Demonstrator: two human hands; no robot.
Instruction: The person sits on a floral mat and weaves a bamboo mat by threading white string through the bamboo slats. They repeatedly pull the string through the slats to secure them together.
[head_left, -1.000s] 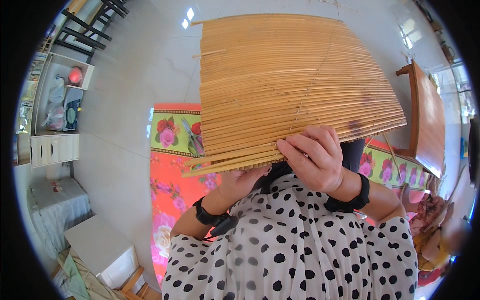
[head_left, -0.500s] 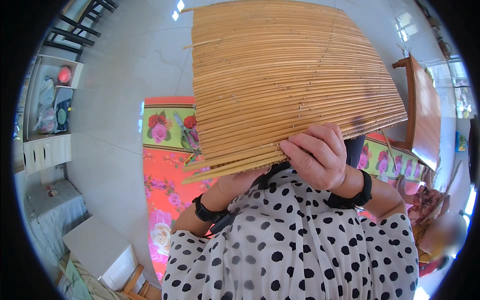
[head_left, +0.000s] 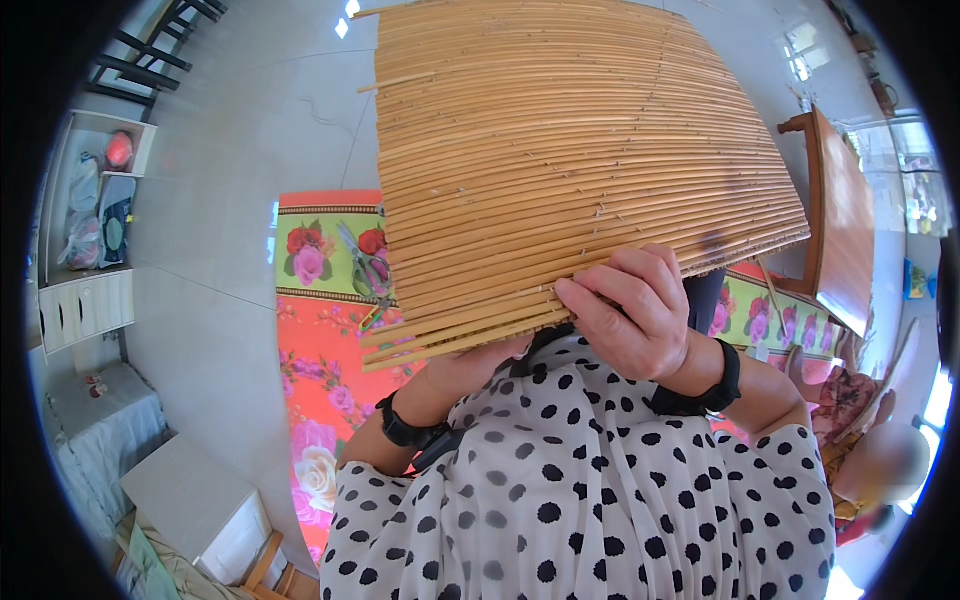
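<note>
A large mat of thin yellow-brown reed stalks, laid side by side and stitched with thread, spreads out before me, its near edge close to my body. My right hand grips this near edge, the fingers bent over the top stalks. Under the mat's near left part comes my left hand, palm and wrist showing while its fingers are hidden by the stalks. Several stalk ends stick out unevenly at the near left corner. Beside the mat's left edge lie scissors and a yellow-green cutter knife.
A red and green flowered cloth covers the floor below. To the right stand a brown wooden table and a person in patterned clothing. A loose stalk lies there. At left are a white cabinet and a pale box.
The whole view has shifted slightly, with surroundings a little further left. Both hands keep nearly the same place on the mat. More of the cutter knife shows.
</note>
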